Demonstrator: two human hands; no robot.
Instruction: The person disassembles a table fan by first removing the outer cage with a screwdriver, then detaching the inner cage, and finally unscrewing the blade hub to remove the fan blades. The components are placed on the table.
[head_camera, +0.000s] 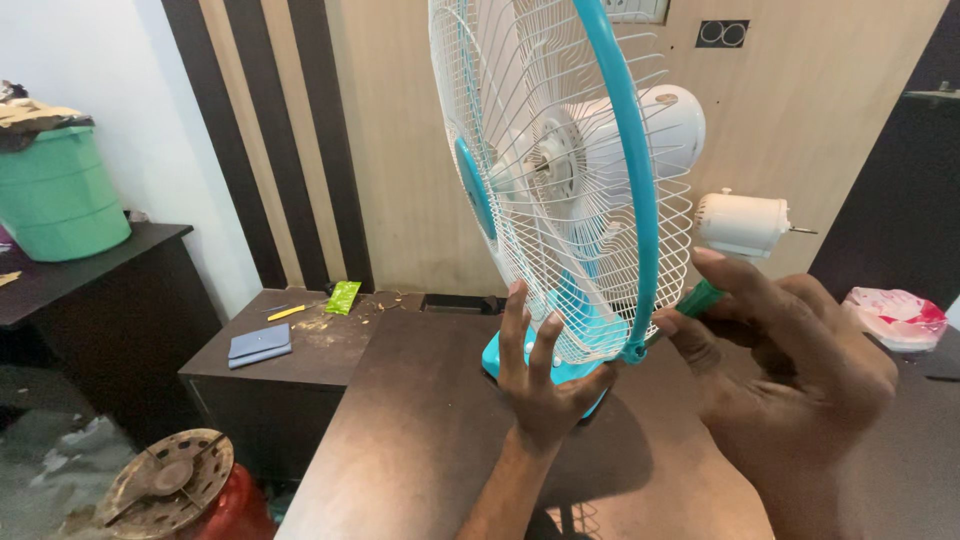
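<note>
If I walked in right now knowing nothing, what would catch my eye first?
The table fan in the middle: a white wire cage with a bright blue rim, standing on a brown table. The left hand presses flat against the lower cage, while the right hand holds a green-handled screwdriver near the bottom of the rim. A green bucket sits on a dark cabinet far left.

Fan (560, 180) on table (420, 440); bucket (60, 195) far left (on cabinet (90, 270)); motor (742, 222) right of fan.
</note>
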